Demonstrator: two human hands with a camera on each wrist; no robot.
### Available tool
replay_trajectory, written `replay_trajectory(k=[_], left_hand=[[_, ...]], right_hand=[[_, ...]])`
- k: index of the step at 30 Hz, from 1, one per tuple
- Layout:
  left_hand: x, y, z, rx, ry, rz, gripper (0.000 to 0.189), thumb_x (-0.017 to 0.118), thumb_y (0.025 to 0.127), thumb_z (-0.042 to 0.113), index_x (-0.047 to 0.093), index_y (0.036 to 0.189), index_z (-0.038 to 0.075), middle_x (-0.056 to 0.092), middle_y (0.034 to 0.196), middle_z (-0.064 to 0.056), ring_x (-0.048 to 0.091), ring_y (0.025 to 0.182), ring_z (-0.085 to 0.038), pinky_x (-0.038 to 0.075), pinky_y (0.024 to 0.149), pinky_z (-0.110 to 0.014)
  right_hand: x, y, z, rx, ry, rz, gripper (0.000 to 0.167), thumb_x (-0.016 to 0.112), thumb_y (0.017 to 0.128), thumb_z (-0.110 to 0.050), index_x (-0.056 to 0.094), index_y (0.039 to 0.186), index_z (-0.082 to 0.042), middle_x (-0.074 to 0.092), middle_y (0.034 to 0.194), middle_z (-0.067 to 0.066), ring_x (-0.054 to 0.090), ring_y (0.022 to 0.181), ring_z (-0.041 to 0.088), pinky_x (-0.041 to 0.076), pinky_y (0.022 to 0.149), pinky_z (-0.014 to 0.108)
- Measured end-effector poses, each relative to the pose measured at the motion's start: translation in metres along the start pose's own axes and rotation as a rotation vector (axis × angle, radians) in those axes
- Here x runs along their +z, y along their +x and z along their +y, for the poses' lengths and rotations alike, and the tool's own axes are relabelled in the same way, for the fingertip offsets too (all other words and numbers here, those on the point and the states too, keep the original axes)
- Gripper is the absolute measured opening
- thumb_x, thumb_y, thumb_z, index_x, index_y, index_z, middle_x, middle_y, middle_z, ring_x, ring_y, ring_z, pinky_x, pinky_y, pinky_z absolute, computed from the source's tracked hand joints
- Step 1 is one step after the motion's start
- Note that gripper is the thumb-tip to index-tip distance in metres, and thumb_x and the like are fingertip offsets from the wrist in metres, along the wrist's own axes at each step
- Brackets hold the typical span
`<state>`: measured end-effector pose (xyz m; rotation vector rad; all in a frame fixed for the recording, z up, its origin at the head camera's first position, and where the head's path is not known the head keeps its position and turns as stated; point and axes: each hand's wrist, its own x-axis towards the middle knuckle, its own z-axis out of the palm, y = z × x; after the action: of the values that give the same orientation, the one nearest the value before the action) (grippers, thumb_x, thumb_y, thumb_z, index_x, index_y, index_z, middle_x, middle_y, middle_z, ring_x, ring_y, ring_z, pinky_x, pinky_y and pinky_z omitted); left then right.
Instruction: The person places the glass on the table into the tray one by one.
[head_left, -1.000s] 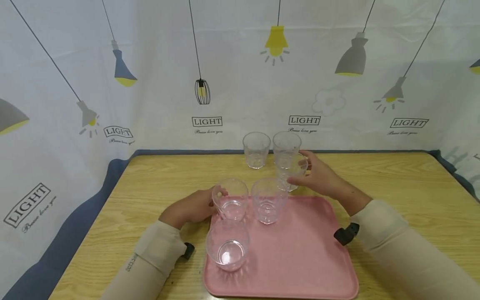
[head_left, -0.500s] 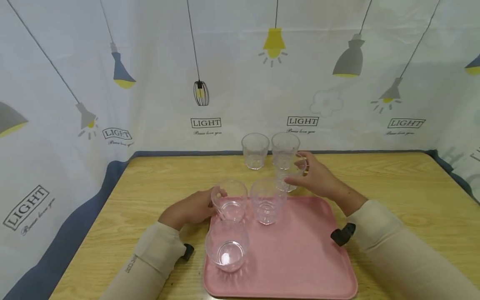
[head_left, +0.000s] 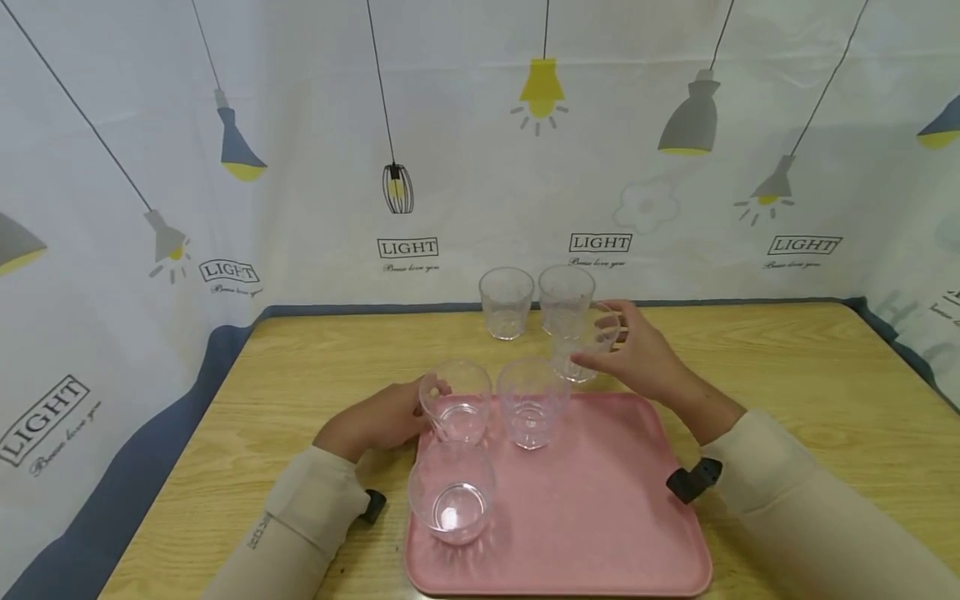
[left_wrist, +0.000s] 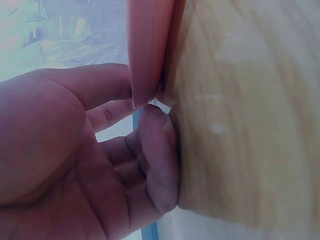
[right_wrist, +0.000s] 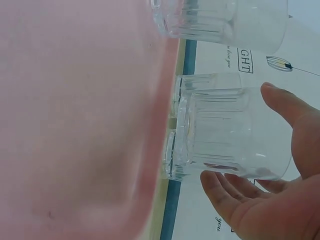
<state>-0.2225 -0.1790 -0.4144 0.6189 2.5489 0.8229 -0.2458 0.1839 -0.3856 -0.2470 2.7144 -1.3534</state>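
Observation:
My right hand point(head_left: 637, 346) holds a clear glass tumbler point(right_wrist: 220, 132) behind the pink tray point(head_left: 585, 500), its thumb and fingers on opposite sides of the glass. Whether that tumbler's base touches the table cannot be told. At the tray's back left corner, my left hand point(head_left: 386, 414) grips the edge. The left wrist view shows the thumb against the pink rim point(left_wrist: 145, 55) with the other fingers curled beside the table. On the tray's left part stand three upright tumblers: one at the front point(head_left: 453, 500), one behind it point(head_left: 459, 408), and one to the right point(head_left: 532, 408).
Two more clear tumblers stand near the table's back edge, one at the left point(head_left: 506, 304) and one at the right point(head_left: 564, 292), partly behind the held one. A lamp-printed curtain point(head_left: 480, 167) rises behind the wooden table point(head_left: 315, 358).
My right hand and the held tumbler have shifted slightly to the right. The left hand, tray and other tumblers keep their places; the head view has drifted a little.

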Motion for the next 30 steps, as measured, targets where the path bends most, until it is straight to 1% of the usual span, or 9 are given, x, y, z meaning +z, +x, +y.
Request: replay_trajectory(k=[6,10,14,17,23,30], left_hand=[[-0.001,-0.001,0.0,0.0,-0.002,-0.004,0.025,0.062,0.099,0.022,0.057,0.123,0.019,0.066,0.119,-0.004,0.06,0.113,-0.02,0.047,0.103,-0.046],[-0.001,-0.001,0.001,0.002,-0.003,-0.005,0.025,0.062,0.099,0.021,0.057,0.123,0.019,0.066,0.119,-0.004,0.06,0.113,-0.02,0.047,0.103,-0.047],[-0.002,-0.001,0.002,0.004,0.006,-0.005,0.024,0.061,0.099,0.022,0.056,0.123,0.019,0.066,0.117,-0.004,0.06,0.111,-0.019,0.047,0.102,-0.046],[-0.002,-0.002,0.003,0.002,0.008,-0.008,0.023,0.061,0.099,0.021,0.056,0.122,0.019,0.066,0.115,-0.004,0.06,0.107,-0.019,0.048,0.1,-0.045],[-0.001,-0.001,0.001,0.01,0.013,-0.007,0.023,0.061,0.099,0.02,0.056,0.122,0.019,0.067,0.113,-0.004,0.06,0.105,-0.018,0.048,0.099,-0.043],[-0.001,-0.001,-0.001,0.012,0.004,-0.01,0.023,0.062,0.099,0.02,0.056,0.121,0.02,0.066,0.108,-0.002,0.059,0.101,-0.017,0.048,0.096,-0.041]], right_hand=[[-0.005,-0.01,-0.001,-0.002,0.037,0.001,0.097,0.081,0.083,-0.04,0.022,0.154,-0.01,0.044,0.149,0.019,0.052,0.127,0.037,0.047,0.102,0.054],[-0.008,-0.017,-0.001,-0.004,0.047,0.001,0.099,0.081,0.083,-0.041,0.02,0.155,-0.01,0.043,0.15,0.019,0.05,0.13,0.037,0.044,0.105,0.055],[-0.012,-0.024,0.0,0.0,0.052,0.011,0.1,0.08,0.083,-0.042,0.019,0.155,-0.011,0.043,0.15,0.018,0.047,0.132,0.037,0.042,0.106,0.057],[-0.013,-0.029,0.0,-0.008,0.061,0.023,0.099,0.081,0.083,-0.042,0.02,0.155,-0.011,0.043,0.15,0.017,0.047,0.133,0.036,0.042,0.106,0.056],[-0.012,-0.041,-0.003,-0.041,0.086,0.031,0.095,0.081,0.084,-0.038,0.022,0.154,-0.013,0.044,0.149,0.017,0.046,0.134,0.038,0.042,0.106,0.057],[-0.01,-0.055,-0.004,-0.054,0.125,0.027,0.091,0.081,0.085,-0.031,0.023,0.153,-0.01,0.045,0.146,0.018,0.047,0.132,0.038,0.042,0.105,0.056]])
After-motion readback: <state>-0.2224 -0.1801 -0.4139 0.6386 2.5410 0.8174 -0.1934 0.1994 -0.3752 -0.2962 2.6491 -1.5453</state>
